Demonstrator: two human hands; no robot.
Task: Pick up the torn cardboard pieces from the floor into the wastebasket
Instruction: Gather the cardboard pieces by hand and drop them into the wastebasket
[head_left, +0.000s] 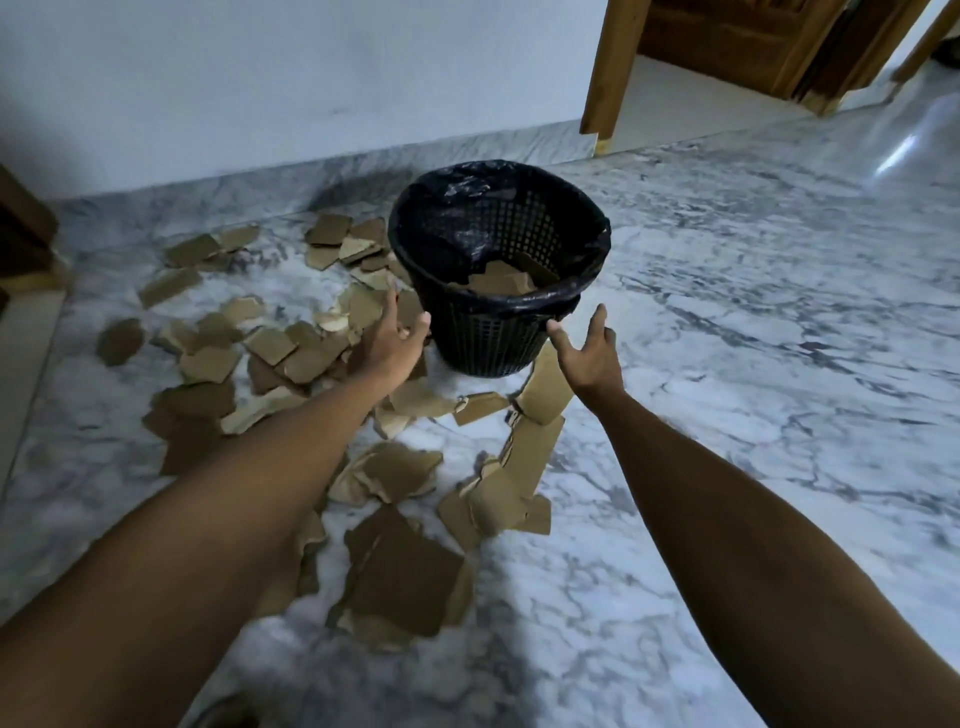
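Both hands reaching toward the wastebasket (498, 270), neither gripping anything. Left hand (397, 332): fingers straight and loosely spread, thumb tip at or just short of the mesh wall, contact not resolvable. Right hand (587, 348): fingers spread, thumb just beside the rim, apart from it. Basket between the two hands, lined with a black bag (462, 218), tilted toward the viewer; a few torn pieces already inside.

Cardboard pieces (400, 582) on the marble floor (727, 415) — most beyond and beneath the left forearm, a strip of folded ones running from under the right hand back toward the viewer.

Likely risks: basket tipping further if seized on one side only, spilling its contents; loose liner slipping off the rim under a hand; pieces sliding on polished stone when pinched.

Count: one basket, one liner, two hands; pieces on the floor roughly forty — overlap prevents an exact tally.
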